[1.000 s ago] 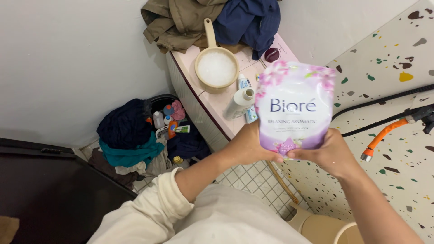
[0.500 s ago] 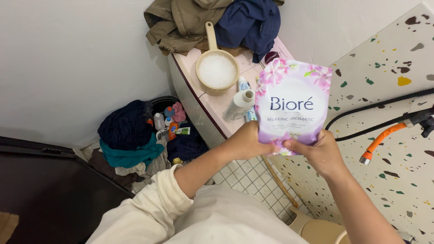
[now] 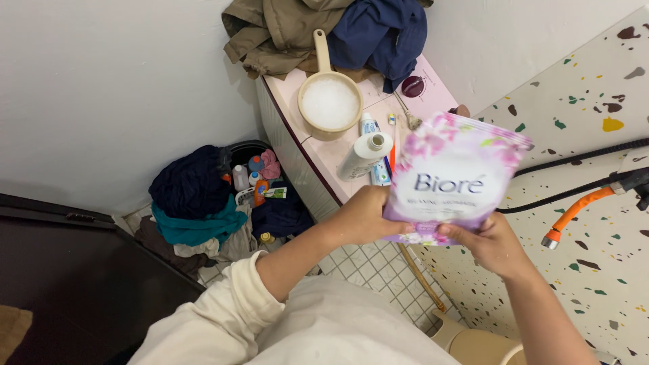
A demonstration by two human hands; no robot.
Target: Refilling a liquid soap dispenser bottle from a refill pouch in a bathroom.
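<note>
L hand [image 3: 364, 216], R hand [image 3: 492, 245] grip pouch [image 3: 451, 177] btm.

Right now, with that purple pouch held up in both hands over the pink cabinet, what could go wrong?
The purple floral refill pouch is gripped only at its bottom edge by the left hand and right hand, so it might flop or slip. Below it stand an uncapped white bottle and a foam-filled beige dipper; a dropped pouch could knock them over and spill them across the pink cabinet top.
</note>
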